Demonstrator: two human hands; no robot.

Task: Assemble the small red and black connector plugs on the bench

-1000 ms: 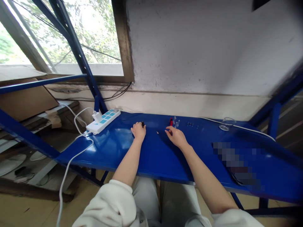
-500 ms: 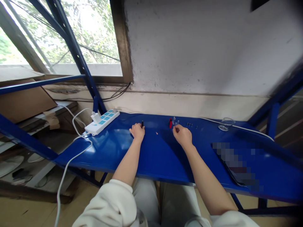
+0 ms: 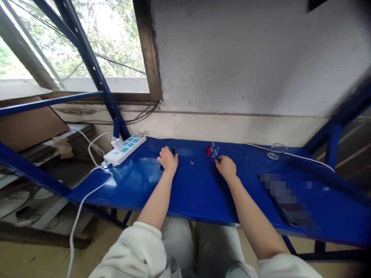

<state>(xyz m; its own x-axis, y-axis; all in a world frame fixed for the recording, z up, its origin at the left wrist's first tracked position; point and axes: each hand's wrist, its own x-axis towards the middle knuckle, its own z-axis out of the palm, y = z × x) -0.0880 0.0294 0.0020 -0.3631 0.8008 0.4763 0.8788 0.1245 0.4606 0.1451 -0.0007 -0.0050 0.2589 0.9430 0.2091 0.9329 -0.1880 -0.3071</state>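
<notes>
My left hand [image 3: 168, 160] rests low over the blue table with its fingers spread. A short black cylinder [image 3: 174, 150] stands upright beside its thumb and fingers. My right hand [image 3: 227, 167] has its fingers curled in and its fingertips close to the tabletop; whatever they pinch, if anything, is hidden. Just beyond those fingertips are several small clear pieces [image 3: 215, 151], with small red pieces [image 3: 208, 150] to their left. Between my hands lies a tiny pinkish piece [image 3: 191, 163]. Several small dark parts [image 3: 232, 152] lie beyond my right hand.
A white power strip [image 3: 125, 150] with a plugged-in adapter and cord sits at the table's left end. A clear glass container [image 3: 277, 151] is at the back right. Nearer on the right lies a dark flat object [image 3: 284, 200], blurred out. Blue frame posts [image 3: 333, 146] rise at the side.
My left fingers have spread away from the black cylinder, which stays upright. My right hand has drawn slightly back and right, leaving more of the clear pieces in sight.
</notes>
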